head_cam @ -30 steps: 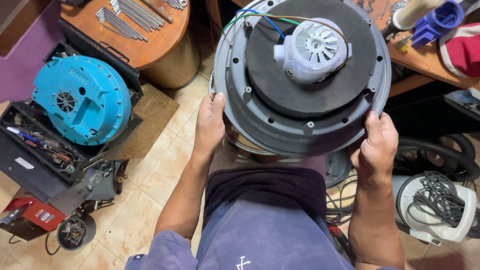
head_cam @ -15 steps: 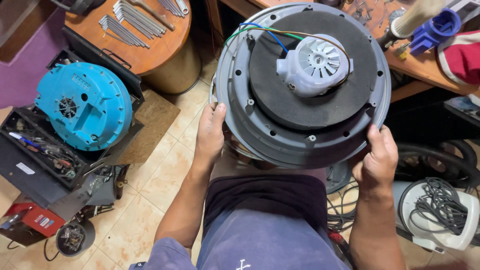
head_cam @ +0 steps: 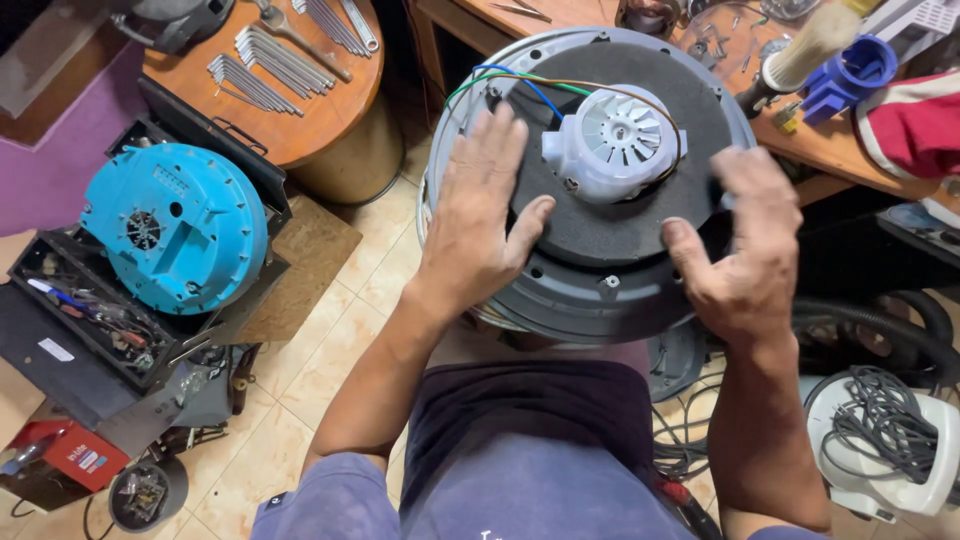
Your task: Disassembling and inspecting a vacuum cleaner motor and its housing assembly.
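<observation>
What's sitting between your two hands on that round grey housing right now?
In the head view, the white motor sits between the left hand and the right hand, on the black disc of the round grey housing. Coloured wires run to it.

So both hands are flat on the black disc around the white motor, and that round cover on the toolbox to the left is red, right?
Not quite: the round cover on the toolbox is blue, as the head view shows. The rest holds: the left hand and right hand rest on the black disc around the white motor.
</observation>
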